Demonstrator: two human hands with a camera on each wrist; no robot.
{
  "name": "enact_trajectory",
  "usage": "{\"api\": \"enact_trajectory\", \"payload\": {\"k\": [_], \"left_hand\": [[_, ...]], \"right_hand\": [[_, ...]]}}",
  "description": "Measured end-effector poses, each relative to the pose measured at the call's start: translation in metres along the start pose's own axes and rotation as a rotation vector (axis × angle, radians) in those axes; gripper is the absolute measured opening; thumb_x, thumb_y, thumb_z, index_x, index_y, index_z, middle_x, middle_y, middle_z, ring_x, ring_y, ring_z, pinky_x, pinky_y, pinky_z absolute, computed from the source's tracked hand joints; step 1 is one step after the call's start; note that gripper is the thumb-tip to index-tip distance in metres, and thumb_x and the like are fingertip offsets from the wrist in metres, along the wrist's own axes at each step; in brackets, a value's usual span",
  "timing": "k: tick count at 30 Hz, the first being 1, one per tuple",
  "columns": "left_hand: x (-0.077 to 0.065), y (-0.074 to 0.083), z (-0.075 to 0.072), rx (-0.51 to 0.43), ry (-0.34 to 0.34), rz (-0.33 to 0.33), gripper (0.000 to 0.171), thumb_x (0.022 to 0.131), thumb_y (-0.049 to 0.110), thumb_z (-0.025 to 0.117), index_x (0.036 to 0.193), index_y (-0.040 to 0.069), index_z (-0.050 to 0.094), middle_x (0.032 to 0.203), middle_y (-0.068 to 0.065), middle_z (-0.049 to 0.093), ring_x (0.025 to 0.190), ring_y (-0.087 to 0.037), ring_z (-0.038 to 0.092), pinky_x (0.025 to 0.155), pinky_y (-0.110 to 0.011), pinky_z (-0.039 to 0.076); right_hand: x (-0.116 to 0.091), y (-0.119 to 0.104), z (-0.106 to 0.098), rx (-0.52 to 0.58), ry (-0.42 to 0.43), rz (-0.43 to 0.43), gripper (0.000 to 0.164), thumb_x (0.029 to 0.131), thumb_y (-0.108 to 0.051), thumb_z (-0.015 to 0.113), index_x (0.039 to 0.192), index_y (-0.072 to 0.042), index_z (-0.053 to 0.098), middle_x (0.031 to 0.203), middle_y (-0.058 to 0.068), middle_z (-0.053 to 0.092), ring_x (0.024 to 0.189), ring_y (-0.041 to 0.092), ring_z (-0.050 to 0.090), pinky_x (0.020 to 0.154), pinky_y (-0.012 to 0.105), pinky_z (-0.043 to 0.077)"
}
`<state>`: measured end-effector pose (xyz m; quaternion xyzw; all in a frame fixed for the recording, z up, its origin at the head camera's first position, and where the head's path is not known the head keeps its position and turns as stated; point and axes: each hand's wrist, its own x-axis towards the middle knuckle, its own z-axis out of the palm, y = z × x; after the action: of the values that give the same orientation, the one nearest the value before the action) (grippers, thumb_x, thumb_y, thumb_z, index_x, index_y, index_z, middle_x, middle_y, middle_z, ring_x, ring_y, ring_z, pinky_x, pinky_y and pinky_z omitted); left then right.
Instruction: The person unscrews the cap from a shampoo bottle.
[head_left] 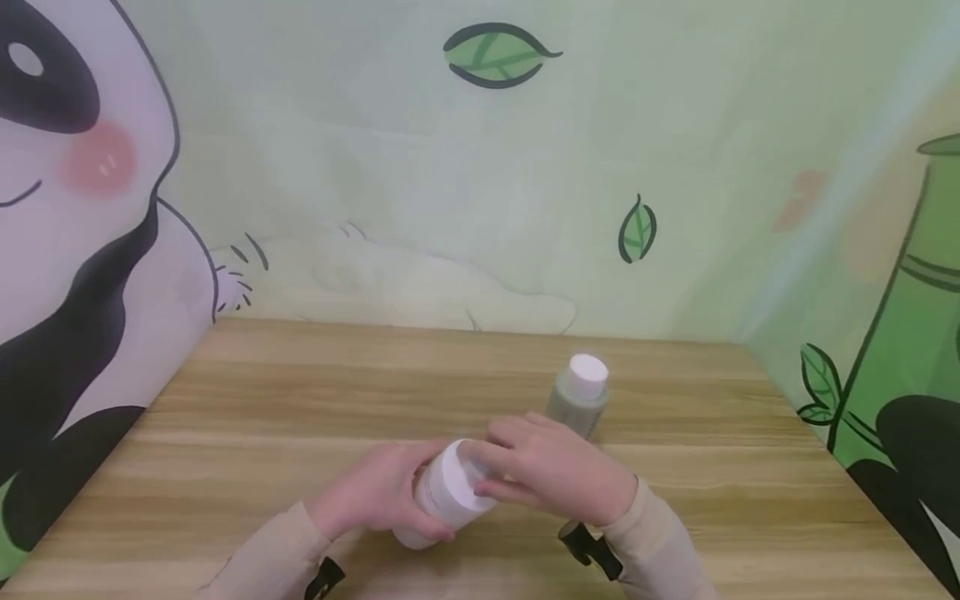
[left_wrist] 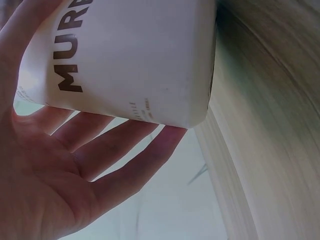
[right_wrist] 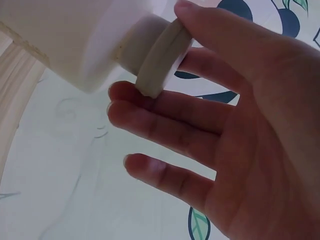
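My left hand (head_left: 375, 492) grips a white bottle (head_left: 441, 498) round its body, thumb in front. The bottle is tilted, its top leaning toward my right hand (head_left: 557, 471). In the left wrist view, dark capital letters run along the bottle (left_wrist: 135, 60), and the left fingers (left_wrist: 127, 165) spread under its side. The right wrist view shows a pale round cap (right_wrist: 164, 59) at the bottle's narrow neck (right_wrist: 142, 44). My right thumb and fingertips pinch the cap's rim, with the other fingers (right_wrist: 172, 175) extended below. In the head view the right fingers cover much of the bottle's top.
Just beyond my right hand stands a grey-green bottle (head_left: 576, 404) with a white cap (head_left: 588, 372), its base hidden by that hand. The wooden table (head_left: 300, 383) ends at a wall covering (head_left: 390, 167) printed with a panda and leaves. Black straps (head_left: 588, 550) show at both wrists.
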<state>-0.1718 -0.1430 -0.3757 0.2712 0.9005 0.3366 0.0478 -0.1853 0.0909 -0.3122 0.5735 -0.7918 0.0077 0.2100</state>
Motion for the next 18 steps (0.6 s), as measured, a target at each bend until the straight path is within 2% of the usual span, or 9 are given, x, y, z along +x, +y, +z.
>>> {"api": "enact_trajectory", "payload": {"k": [5, 10, 13, 18], "left_hand": [[-0.0015, -0.0006, 0.0004, -0.001, 0.010, 0.022, 0.071, 0.058, 0.042, 0.089, 0.120, 0.022, 0.059, 0.098, 0.007, 0.069, 0.083, -0.004, 0.060, 0.072, -0.023, 0.049], [-0.0013, 0.0003, 0.0020, -0.013, 0.004, 0.023, 0.069, 0.059, 0.042, 0.089, 0.119, 0.023, 0.059, 0.098, 0.007, 0.069, 0.083, -0.003, 0.060, 0.072, -0.022, 0.049], [-0.0020, 0.0007, 0.0030, -0.021, 0.005, 0.024, 0.070, 0.059, 0.042, 0.089, 0.120, 0.023, 0.059, 0.099, 0.007, 0.069, 0.085, -0.004, 0.061, 0.073, -0.023, 0.049], [-0.0027, 0.0010, 0.0015, -0.004, 0.018, 0.032, 0.069, 0.059, 0.042, 0.089, 0.118, 0.022, 0.060, 0.100, 0.006, 0.070, 0.085, -0.004, 0.061, 0.073, -0.023, 0.050]], "right_hand": [[-0.0002, 0.0003, 0.0012, -0.025, -0.004, 0.012, 0.035, 0.089, -0.043, 0.064, 0.114, -0.019, 0.061, 0.088, -0.008, 0.061, 0.076, 0.008, 0.058, 0.072, 0.022, 0.048], [-0.0034, 0.0026, 0.0025, -0.037, -0.004, 0.039, 0.042, 0.089, -0.050, 0.060, 0.116, -0.018, 0.061, 0.098, -0.008, 0.068, 0.086, 0.009, 0.064, 0.077, 0.026, 0.049], [-0.0047, 0.0040, 0.0030, -0.041, 0.013, 0.042, 0.042, 0.089, -0.051, 0.059, 0.114, -0.017, 0.061, 0.103, -0.007, 0.071, 0.091, 0.008, 0.066, 0.079, 0.028, 0.049], [-0.0035, 0.0043, 0.0028, -0.044, 0.033, 0.034, 0.039, 0.089, -0.050, 0.060, 0.110, -0.017, 0.061, 0.101, -0.008, 0.072, 0.091, 0.007, 0.066, 0.077, 0.026, 0.048]]}}
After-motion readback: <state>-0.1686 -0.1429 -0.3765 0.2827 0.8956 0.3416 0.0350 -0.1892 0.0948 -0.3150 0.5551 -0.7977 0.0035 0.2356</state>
